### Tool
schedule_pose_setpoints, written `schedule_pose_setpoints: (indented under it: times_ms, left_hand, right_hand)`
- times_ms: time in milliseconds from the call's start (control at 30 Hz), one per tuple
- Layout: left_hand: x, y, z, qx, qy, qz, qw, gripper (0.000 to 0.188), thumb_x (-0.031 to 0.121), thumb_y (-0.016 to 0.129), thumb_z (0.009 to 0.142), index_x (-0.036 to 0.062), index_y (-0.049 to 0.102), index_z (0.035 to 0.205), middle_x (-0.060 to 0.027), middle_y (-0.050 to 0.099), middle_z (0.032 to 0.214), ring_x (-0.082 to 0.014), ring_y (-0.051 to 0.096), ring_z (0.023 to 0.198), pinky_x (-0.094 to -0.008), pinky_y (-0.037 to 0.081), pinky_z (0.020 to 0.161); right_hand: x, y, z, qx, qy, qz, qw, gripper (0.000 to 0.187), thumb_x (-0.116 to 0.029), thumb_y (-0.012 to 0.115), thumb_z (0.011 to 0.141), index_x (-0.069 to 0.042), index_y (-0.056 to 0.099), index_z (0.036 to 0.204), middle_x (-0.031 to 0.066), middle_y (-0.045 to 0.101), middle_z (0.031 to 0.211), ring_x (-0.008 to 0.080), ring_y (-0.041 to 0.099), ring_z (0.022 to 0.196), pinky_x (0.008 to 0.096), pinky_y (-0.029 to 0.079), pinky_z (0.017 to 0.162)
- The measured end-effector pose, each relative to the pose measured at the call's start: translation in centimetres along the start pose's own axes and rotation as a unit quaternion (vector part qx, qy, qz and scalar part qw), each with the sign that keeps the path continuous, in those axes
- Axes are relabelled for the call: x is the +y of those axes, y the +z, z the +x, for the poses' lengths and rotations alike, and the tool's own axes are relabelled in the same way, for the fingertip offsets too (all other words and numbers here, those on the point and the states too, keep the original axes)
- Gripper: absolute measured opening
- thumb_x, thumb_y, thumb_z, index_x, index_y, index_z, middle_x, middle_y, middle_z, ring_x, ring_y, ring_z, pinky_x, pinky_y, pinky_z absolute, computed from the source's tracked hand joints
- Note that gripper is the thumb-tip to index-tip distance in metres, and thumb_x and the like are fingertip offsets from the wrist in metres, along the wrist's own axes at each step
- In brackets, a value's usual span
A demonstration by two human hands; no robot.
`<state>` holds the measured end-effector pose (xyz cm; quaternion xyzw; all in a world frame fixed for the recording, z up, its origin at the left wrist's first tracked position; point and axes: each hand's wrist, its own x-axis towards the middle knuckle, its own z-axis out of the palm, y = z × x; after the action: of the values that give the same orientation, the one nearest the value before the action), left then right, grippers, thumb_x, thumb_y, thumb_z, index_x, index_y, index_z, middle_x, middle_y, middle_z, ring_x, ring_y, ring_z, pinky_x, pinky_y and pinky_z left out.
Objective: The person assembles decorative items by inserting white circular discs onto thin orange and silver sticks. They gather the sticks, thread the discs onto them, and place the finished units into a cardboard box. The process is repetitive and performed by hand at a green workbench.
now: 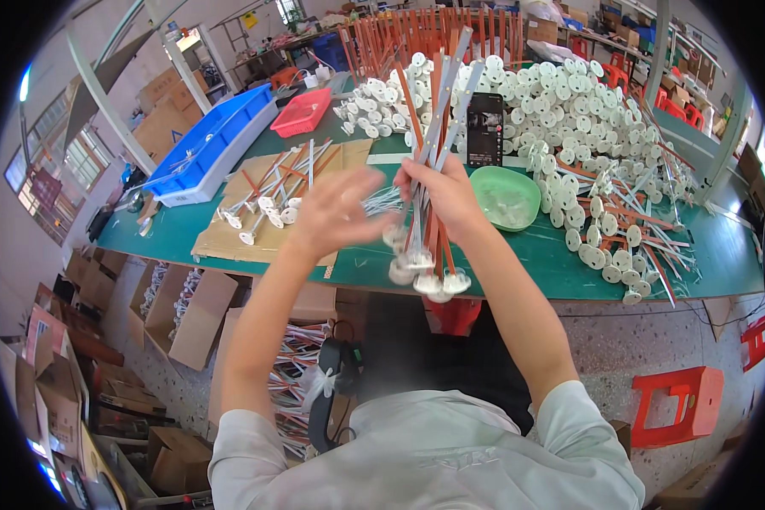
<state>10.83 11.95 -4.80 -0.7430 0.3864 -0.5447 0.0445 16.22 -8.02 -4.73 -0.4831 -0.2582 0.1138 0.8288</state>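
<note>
My right hand (452, 194) is closed around a bundle of flat strips (440, 115), some silver-grey and some orange-brown. Their white round disc ends (433, 280) hang down past the table's front edge. Left of the bundle is my left hand (342, 211), blurred by motion, its fingers apart and nothing seen in them. Beyond the left hand, loose strips with white discs (268, 212) lie on a cardboard sheet (217, 242). A green bowl (506, 197) with something clear inside stands right of my right hand, and a phone (485, 127) stands upright behind it.
A big heap of white-disc strips (561, 110) covers the back and right of the green table (527, 263). At the back left stand a red tray (302, 112) and a blue bin (208, 140). Below are cardboard boxes (200, 319) and a red stool (678, 408).
</note>
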Motion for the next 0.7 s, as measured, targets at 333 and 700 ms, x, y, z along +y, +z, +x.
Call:
schedule_pose_setpoints:
  times_ms: [333, 700]
  left_hand:
    - [2.7, 3.3, 6.1, 0.074, -0.557, -0.544, 0.623, 0.092, 0.009, 0.078, 0.075, 0.0023, 0.02, 0.146, -0.0183, 0.059, 0.12, -0.0244, 0.06, 0.108, -0.0356, 0.048, 0.09]
    - [0.5, 4.9, 8.8, 0.086, -0.526, -0.574, 0.621, 0.039, 0.003, 0.074, 0.077, 0.0027, 0.055, 0.11, -0.0058, 0.063, 0.081, -0.0164, 0.064, 0.076, -0.0307, 0.051, 0.07]
  right_hand:
    - [1.9, 1.3, 0.8, -0.078, -0.259, -0.416, 0.868, 0.038, 0.001, 0.06, 0.076, -0.001, 0.054, 0.114, 0.0225, 0.06, 0.106, 0.0427, 0.058, 0.095, 0.0445, 0.048, 0.082]
    - [-3.7, -0.6, -1.3, -0.1, -0.145, -0.547, 0.818, 0.049, -0.01, 0.069, 0.073, 0.003, 0.052, 0.118, 0.0204, 0.063, 0.102, 0.0397, 0.057, 0.101, 0.0463, 0.045, 0.089]
